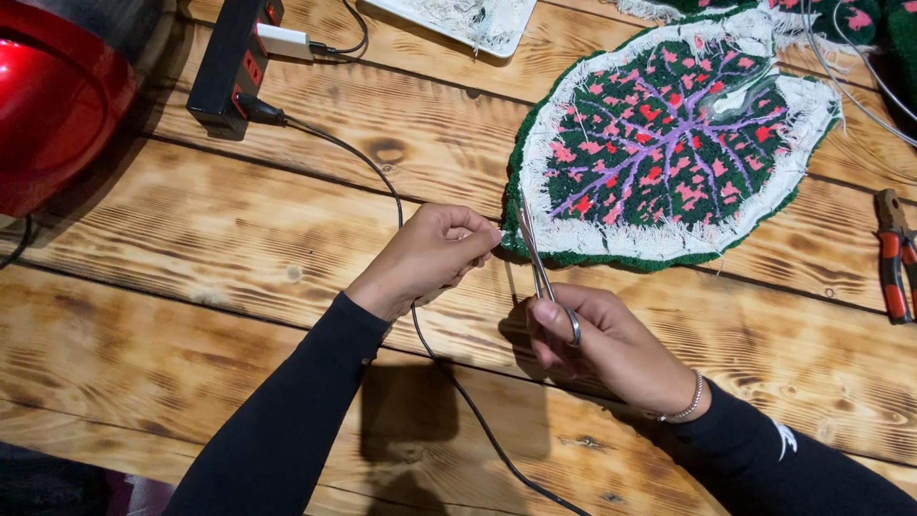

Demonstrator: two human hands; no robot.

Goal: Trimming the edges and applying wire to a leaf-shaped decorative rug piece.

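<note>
A leaf-shaped tufted rug piece (669,143) lies face down on the wooden table (191,258), with a green, pink and purple pattern, a white border and a dark green edge. My left hand (430,253) pinches the rug's near-left edge between its fingertips. My right hand (602,339) holds slim metal scissors (537,258), thumb through a ring, blades pointing up at that same edge beside my left fingers.
A black power strip (229,62) with a white plug stands at the back left; its black cable (401,210) runs under my arms. A red glossy object (53,100) sits far left. Red-handled pliers (893,253) lie at the right edge. A white tray (458,19) is at the top.
</note>
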